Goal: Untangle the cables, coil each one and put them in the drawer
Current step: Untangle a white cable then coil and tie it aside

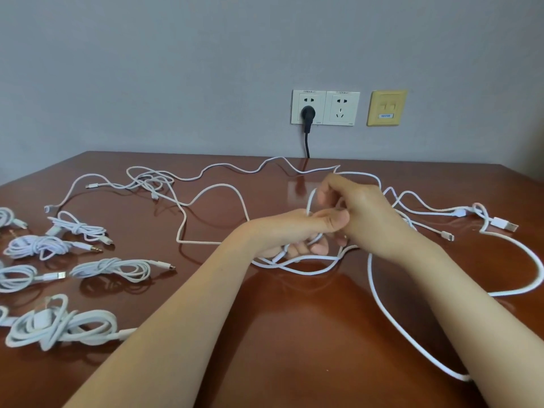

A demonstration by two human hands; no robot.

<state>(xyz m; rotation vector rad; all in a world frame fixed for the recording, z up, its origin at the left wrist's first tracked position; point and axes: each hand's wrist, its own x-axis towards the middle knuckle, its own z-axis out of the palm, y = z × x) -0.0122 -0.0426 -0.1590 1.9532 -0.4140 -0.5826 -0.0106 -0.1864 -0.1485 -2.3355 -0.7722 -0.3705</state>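
Both bare forearms reach in from the near edge of the tabletop (pixel 294 334) and meet over its middle, hands touching. The left hand (pixel 287 231) has its fingers curled round turns of white cable (pixel 309 201). The right hand (pixel 362 213) sits just above it, fingers bent, pinching the cable.

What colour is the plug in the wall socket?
The plug is black, clearest in the head view.

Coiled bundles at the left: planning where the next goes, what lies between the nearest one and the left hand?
Head view: one loose white cable crosses the table between that bundle and the left hand; otherwise bare wood.
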